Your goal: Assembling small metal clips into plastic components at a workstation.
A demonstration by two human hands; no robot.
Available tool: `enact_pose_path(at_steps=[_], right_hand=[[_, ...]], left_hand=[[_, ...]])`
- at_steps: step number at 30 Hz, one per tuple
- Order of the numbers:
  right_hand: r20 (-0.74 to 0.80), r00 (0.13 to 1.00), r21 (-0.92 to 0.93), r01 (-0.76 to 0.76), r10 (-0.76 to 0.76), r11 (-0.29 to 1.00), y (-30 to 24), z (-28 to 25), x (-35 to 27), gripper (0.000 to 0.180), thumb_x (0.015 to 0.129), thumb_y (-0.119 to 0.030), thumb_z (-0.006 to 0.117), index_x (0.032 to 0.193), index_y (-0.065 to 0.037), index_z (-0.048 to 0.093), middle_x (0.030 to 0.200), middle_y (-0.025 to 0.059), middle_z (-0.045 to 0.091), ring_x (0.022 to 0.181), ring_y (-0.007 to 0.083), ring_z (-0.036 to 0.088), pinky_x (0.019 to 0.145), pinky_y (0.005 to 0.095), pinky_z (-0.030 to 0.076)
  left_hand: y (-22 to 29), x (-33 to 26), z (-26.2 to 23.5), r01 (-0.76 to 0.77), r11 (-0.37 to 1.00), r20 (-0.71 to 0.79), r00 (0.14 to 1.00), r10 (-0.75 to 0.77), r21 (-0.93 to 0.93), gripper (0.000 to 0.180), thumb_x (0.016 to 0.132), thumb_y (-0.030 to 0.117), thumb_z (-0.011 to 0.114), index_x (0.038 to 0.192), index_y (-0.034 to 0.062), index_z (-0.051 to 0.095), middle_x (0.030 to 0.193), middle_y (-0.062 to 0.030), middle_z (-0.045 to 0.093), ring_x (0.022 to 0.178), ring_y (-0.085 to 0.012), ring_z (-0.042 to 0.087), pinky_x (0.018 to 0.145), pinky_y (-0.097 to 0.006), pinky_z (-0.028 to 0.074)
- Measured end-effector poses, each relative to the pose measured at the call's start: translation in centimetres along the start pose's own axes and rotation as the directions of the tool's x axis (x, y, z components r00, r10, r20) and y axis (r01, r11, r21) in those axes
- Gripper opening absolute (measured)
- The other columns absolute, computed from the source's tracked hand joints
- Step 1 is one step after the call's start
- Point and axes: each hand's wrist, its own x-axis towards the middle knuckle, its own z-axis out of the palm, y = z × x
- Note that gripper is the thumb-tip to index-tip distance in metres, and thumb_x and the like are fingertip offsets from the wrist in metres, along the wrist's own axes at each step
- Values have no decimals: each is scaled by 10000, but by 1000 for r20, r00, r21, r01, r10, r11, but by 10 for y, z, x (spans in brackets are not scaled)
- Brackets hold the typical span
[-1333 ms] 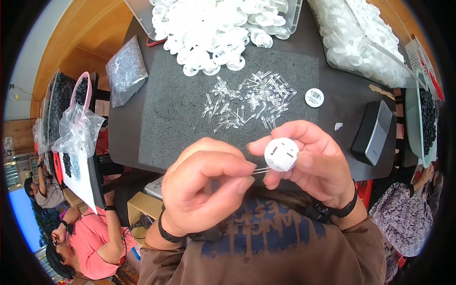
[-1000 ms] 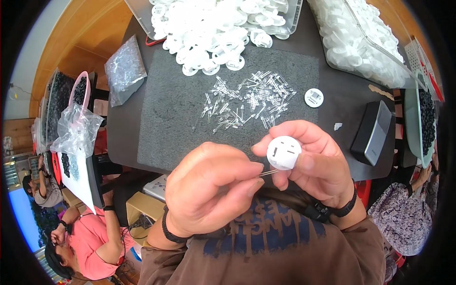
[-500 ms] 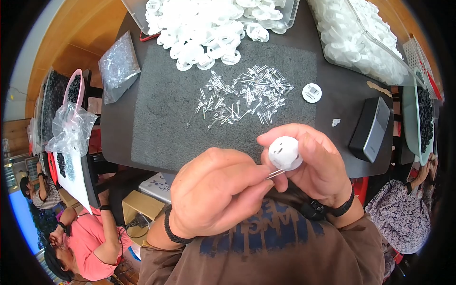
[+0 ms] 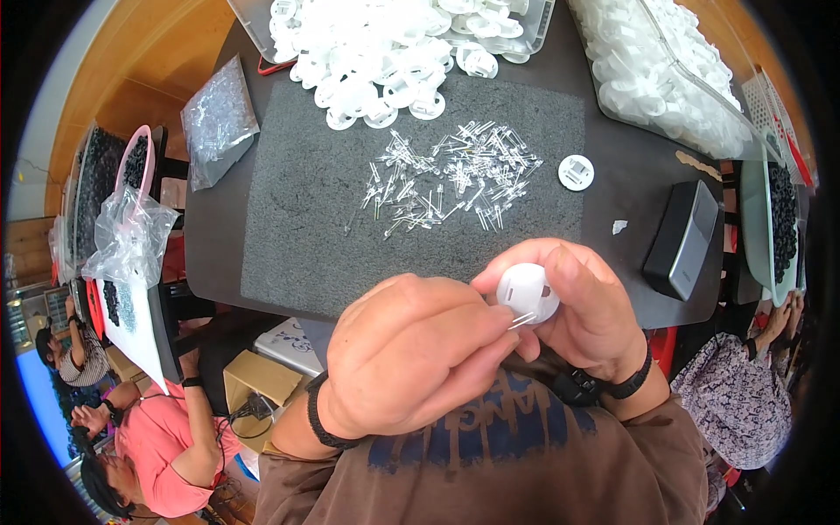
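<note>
my right hand (image 4: 588, 308) is closed around a round white plastic cap (image 4: 528, 293), close to my chest; my left hand (image 4: 418, 354) pinches a clear led's wire legs (image 4: 522, 321) against it, above the grey mat (image 4: 306, 210).

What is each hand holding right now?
Left hand: closed, pinching a small part's thin metal legs.
Right hand: closed on a white disc.
</note>
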Motion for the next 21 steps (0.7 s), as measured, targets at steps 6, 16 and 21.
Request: enact_pose_path(at_steps=[6, 16, 21], right_hand=[[6, 1000, -16, -30, 31, 999, -1, 1, -1, 581, 929, -513, 511, 1111, 28, 616, 786, 66, 617, 615, 94, 535, 556, 206, 440], [-13, 998, -24, -56, 56, 998, -3, 2, -4, 578, 926, -535, 507, 1062, 12, 636, 750, 53, 606, 576, 85, 527, 526, 195, 422], [-20, 998, -29, -64, 64, 998, -4, 3, -4, 577, 925, -540, 509, 1048, 9, 639, 745, 48, 601, 571, 79, 518, 523, 190, 415]], left_hand=[[1, 1, 0, -9, 999, 5, 1000, 9, 33, 274, 692, -47, 727, 940, 15, 630, 837, -110, 629, 641, -187, 588, 515, -274, 441], [1, 1, 2, -41, 999, 12, 999, 42, -8, 287, 694, -48, 726, 954, 8, 620, 842, -122, 618, 598, -173, 573, 492, -273, 417], [2, 2, 4, -46, 999, 15, 999, 46, -6, 293, 690, -47, 732, 954, 6, 619, 839, -126, 614, 592, -175, 576, 484, -273, 414]])
